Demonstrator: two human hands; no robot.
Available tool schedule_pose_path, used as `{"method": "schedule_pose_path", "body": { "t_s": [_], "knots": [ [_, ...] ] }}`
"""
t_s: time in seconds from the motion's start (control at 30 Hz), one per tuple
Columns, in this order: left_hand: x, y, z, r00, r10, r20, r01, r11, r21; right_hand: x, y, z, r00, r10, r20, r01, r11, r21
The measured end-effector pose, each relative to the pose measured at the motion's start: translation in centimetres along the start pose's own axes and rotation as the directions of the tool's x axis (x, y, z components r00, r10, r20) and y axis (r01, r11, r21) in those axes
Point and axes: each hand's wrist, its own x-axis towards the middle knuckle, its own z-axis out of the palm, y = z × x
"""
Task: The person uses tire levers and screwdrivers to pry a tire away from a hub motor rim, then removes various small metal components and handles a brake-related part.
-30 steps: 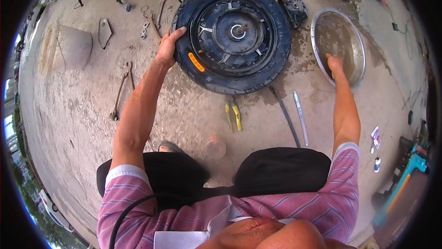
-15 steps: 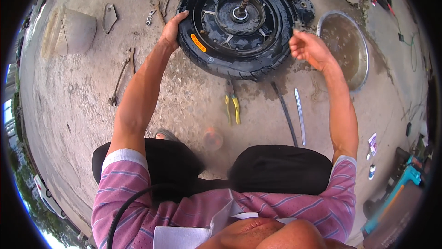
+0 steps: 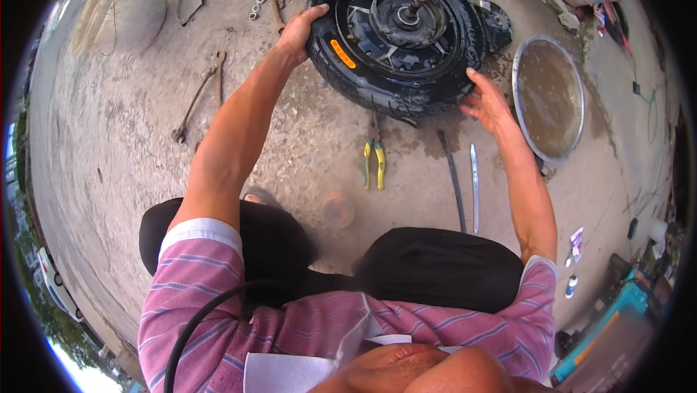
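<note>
A black motor wheel with a treaded tyre [image 3: 392, 86] lies ahead of me, tilted, its threaded axle pointing up from the hub. An orange sticker [image 3: 343, 54] marks the sidewall. My left hand [image 3: 298, 33] grips the tyre's left edge, thumb over the sidewall and fingers hidden beneath. At the lower right edge, my right hand [image 3: 490, 102] holds the tyre with its thumb on top and its fingers curled below. Yellow-handled pliers [image 3: 374, 164] lie just in front of the wheel, their jaws toward it.
A dark bar [image 3: 451, 182] and a silver bar [image 3: 474, 188] lie right of the pliers. On the right stands a round basin [image 3: 549, 99] of murky water. Spanners [image 3: 219, 77] and a pale bucket [image 3: 127, 15] are to the left. A teal case [image 3: 602, 327] sits at lower right.
My right hand was beside the tyre with curled fingers; now it has taken hold of the lower right edge. The wheel looks more tilted. My left hand keeps its grip.
</note>
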Motion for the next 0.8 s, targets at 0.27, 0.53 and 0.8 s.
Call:
{"method": "schedule_pose_path", "body": {
  "t_s": [0.27, 0.53, 0.8],
  "knots": [
    [-0.6, -0.4, 0.3, 0.999, -0.031, 0.023, 0.032, 0.999, -0.032, 0.2, 5.7, 4.8, 0.961, -0.145, 0.237, -0.01, 0.834, 0.552],
    [-0.4, -1.3, 0.0, 0.996, -0.086, 0.034, 0.088, 0.993, -0.078, 2.0, 6.6, 4.1, 0.952, -0.226, 0.205, 0.06, 0.798, 0.6],
    [-1.4, -1.0, 2.4, 1.0, 0.014, 0.026, -0.009, 0.987, -0.162, 2.8, 5.0, 5.7, 0.977, -0.165, 0.136, 0.035, 0.752, 0.659]
  ]
}}
